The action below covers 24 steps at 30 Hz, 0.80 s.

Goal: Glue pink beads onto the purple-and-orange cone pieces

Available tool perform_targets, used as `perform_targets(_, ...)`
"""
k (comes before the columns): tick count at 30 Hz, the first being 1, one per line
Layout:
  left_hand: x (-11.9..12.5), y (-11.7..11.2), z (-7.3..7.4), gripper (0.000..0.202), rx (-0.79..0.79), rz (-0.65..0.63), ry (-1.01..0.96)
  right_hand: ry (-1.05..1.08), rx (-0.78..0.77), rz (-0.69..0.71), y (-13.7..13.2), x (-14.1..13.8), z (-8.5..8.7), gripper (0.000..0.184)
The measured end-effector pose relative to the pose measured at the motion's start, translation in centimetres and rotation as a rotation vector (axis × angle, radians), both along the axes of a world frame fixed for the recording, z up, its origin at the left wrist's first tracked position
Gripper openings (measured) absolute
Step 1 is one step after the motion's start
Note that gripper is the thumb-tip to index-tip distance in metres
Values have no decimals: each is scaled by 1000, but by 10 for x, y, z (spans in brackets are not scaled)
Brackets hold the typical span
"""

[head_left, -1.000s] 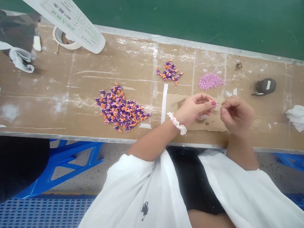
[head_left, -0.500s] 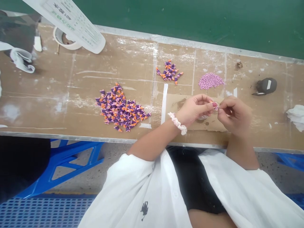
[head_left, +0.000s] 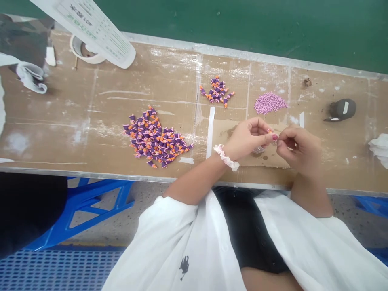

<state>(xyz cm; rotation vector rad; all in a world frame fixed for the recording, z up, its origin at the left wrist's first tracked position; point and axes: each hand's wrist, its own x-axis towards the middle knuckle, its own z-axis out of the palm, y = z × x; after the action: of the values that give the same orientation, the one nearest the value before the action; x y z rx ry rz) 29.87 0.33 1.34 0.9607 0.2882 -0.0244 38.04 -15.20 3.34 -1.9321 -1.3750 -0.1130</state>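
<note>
My left hand [head_left: 247, 139], with a white scrunchie [head_left: 226, 157] at its wrist, pinches a small orange-tipped figure [head_left: 269, 131] between thumb and forefinger; the fingers cover most of it. Right against those fingertips, my right hand [head_left: 298, 147] is closed in a pinch, and whatever it holds is too small to make out. Under the left hand a small round clear item [head_left: 258, 149] shows in part on a piece of cardboard [head_left: 224, 139]. Beyond the hands lie a heap of small pink-purple bead-like pieces [head_left: 270, 102] and a small group of purple-and-orange figures [head_left: 217, 92].
A larger pile of purple-and-orange figures [head_left: 157, 139] lies to the left. Farther left are a tape roll [head_left: 97, 58] and a labelled white plastic bottle-like object [head_left: 106, 36]. A black rounded object [head_left: 342, 110] and white crumpled material [head_left: 379, 147] are at right. A blue stool [head_left: 100, 202] stands below.
The view has shifted very slightly. Both hands stay together at almost the same place, with the right fingertips slightly closer to the left ones. The piles look unchanged.
</note>
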Motion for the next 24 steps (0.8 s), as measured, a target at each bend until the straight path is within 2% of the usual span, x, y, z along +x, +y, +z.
perform_targets(8, 0, 0, -1, 50, 34, -1, -16, 41, -21, -4, -1, -1, -1, 23)
perform_targets(12, 0, 1, -2, 50, 19, 7, -18, 77, -10, -67, 1, -3, -3, 21)
perform_targets(15, 1, 0, -3, 49, -34, 28, -34, 152, 48, -115, 2, -4, -7, 18)
perform_targets(18, 1, 1, -3, 49, -133, 16, -72, 221, 131, -92, 1, -2, -12, 10)
perform_targets(24, 2, 3, -5, 40, -226, -14, -121, 161, 277, -131, -1, 1, -18, 6)
